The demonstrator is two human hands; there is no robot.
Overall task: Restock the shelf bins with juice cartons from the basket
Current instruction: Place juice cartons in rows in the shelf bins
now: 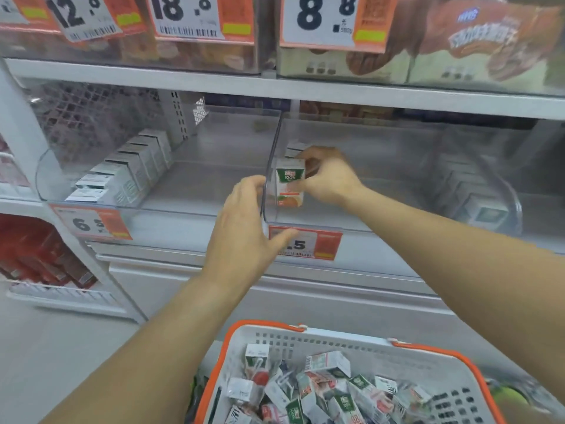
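At the centre of the frame the right hand (328, 175) reaches into a clear plastic shelf bin (397, 166) and grips a small juice carton (289, 186) from the side, fingers curled round its far edge; the carton stands upright at the front left corner of that bin, its green top and orange fruit print facing out. Just behind it, more cartons (296, 148) show partly past the hand. The left hand (244, 231) is open, its fingers straight and resting against the front edge of the clear divider (270, 166) between this bin and the left bin (153, 179), the thumb lying over an orange price tag (312, 243). In the left bin, a row of pale cartons (122, 175) lies along its left side, towards the middle left of the frame. At the bottom centre, the white basket (351, 344) with orange rim holds a loose heap of juice cartons (321, 390) lying at all angles. Along the top of the frame, larger price cards (318, 19) hang before an upper shelf of boxed goods.
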